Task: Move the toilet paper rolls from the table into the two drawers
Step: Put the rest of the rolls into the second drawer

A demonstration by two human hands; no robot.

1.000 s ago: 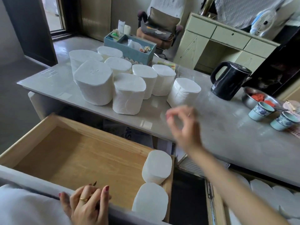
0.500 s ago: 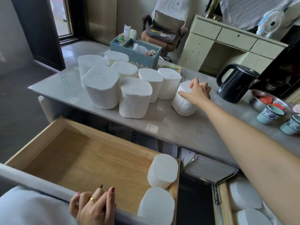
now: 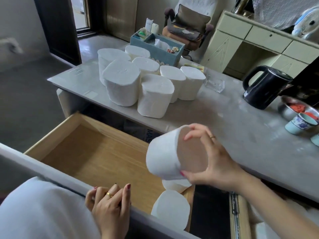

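My right hand (image 3: 212, 163) grips a white toilet paper roll (image 3: 162, 154), tilted on its side, above the right end of the open wooden left drawer (image 3: 96, 156). Two rolls lie in that drawer: one (image 3: 176, 185) partly hidden under the held roll, another (image 3: 170, 209) at the front right corner. Several white rolls (image 3: 155, 94) stand clustered on the grey table (image 3: 241, 128). My left hand (image 3: 110, 204) rests on the drawer's grey front edge, holding nothing. The right drawer (image 3: 241, 218) shows only its wooden side and metal rail at the lower right.
A black kettle (image 3: 265, 87), a steel bowl (image 3: 293, 107) with red contents and blue-patterned cups (image 3: 300, 123) stand at the table's right. A glass dish (image 3: 214, 84) and a blue organiser box (image 3: 157, 47) sit behind the rolls. A cream desk and a chair lie beyond.
My right hand reached to the lone roll at the table's middle, took hold of it and carried it down toward me over the left drawer. My left hand stayed on the drawer front.
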